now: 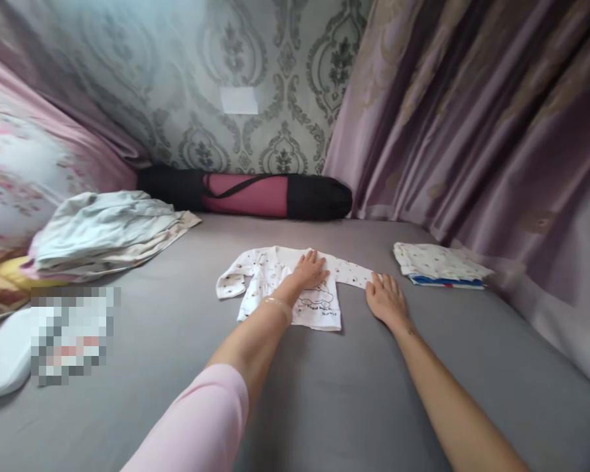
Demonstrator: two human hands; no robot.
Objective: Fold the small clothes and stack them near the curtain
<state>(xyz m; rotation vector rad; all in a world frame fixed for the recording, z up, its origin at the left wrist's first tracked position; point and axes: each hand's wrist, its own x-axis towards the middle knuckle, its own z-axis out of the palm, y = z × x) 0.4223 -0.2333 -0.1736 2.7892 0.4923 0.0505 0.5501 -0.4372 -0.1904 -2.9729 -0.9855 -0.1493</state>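
A small white baby shirt [319,313] with a printed drawing and lettering lies spread on the grey sheet [324,393], both sleeves out to the sides. Flat on its chest rests my left hand [311,270], fingers spread, covering part of the print. My right hand [387,299] lies palm down at the cuff of the right-side sleeve, its fingertips touching the fabric and its fingers stretched out. Neither hand grasps anything.
Folded clothes [440,263] are stacked at the right. On the left lie a loose pile of pale clothes [103,229], a white device [7,347] and a blurred-out item [73,341]. A black and pink long bag [248,195] lies along the wall, beside purple curtains [423,111].
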